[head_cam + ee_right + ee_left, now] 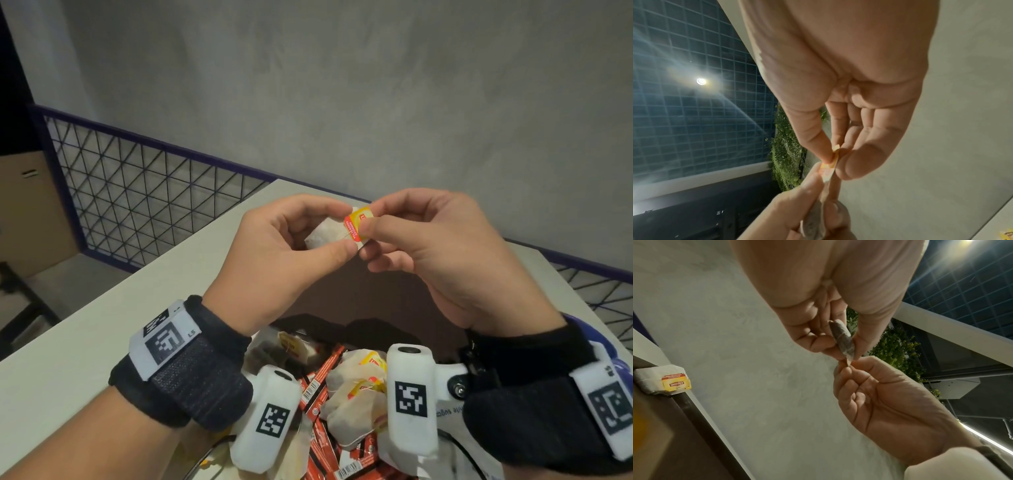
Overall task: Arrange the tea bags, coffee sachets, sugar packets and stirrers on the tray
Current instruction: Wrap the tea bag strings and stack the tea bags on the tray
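Observation:
I hold one tea bag up in the air between both hands, above the brown tray (387, 294). My left hand (337, 230) pinches its pale paper pouch (320, 236) between thumb and fingers. My right hand (371, 217) pinches the yellow and red tag (356, 226) by its edge. The left wrist view shows the pouch (842, 337) edge-on in my left hand (846, 352), with my right hand (845, 367) touching its lower tip. In the right wrist view the tag (828, 168) sits between my right thumb and forefinger (835, 155).
Below my wrists lies a heap of tea bags (356, 401), red coffee sachets (318, 383) and a white sugar packet (448, 411). Another tea bag (659, 379) rests by the tray's rim. The pale table (137, 308) ends at a wire-mesh railing (137, 192).

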The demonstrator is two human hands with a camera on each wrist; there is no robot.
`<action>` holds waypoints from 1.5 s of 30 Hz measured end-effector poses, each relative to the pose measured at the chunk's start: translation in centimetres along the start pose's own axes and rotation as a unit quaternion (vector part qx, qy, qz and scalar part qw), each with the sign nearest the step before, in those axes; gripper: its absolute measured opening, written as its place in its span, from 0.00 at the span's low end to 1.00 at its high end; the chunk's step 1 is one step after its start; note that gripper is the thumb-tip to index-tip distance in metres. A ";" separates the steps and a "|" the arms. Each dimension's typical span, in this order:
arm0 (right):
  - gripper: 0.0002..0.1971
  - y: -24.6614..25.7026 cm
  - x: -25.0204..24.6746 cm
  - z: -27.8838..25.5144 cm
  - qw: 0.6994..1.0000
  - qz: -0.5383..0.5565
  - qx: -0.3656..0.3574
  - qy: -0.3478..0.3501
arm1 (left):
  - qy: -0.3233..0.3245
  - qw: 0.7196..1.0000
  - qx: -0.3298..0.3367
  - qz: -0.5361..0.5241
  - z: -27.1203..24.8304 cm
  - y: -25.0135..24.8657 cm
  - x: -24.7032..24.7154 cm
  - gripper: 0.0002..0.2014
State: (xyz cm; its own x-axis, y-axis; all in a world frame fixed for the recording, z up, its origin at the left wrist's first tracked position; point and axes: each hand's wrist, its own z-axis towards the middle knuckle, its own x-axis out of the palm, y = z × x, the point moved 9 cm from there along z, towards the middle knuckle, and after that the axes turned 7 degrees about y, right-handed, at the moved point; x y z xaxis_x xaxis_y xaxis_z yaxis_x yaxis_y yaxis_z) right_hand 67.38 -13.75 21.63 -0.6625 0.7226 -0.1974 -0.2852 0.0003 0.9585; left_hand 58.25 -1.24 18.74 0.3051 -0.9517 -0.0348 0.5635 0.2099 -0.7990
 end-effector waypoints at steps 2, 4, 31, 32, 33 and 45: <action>0.02 0.2 0.0 0.0 1.000 -0.008 -0.013 0.003 | -0.008 1.000 -0.004 0.005 -0.1 0.1 -0.2 0.18; 0.02 0.4 -0.1 -0.1 0.999 -0.019 -0.028 0.001 | -0.031 0.999 -0.009 0.005 -0.1 0.3 -0.5 0.19; 0.04 2.9 0.1 -0.6 0.963 -0.220 -0.156 -0.018 | -0.031 0.999 -0.021 0.013 0.0 0.6 -0.6 0.03; 0.03 3.0 0.1 -0.7 0.959 -0.230 -0.163 -0.023 | -0.032 0.999 -0.022 0.012 0.0 0.5 -0.6 0.03; 0.03 3.2 0.2 -0.9 0.955 -0.240 -0.171 -0.029 | -0.032 0.999 -0.022 0.014 0.0 0.5 -0.6 0.03; 0.02 3.6 0.6 -1.2 0.937 -0.284 -0.199 -0.040 | -0.020 0.999 -0.030 -0.013 0.1 0.6 -0.6 0.07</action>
State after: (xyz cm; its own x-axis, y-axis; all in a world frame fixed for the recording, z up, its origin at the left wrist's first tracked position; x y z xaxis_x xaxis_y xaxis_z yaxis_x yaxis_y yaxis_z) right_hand 65.13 -14.12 24.77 -0.2757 0.7332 -0.6216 -0.8229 0.1541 0.5468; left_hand 58.53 -0.55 18.33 0.3219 -0.9467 0.0098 0.5249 0.1699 -0.8340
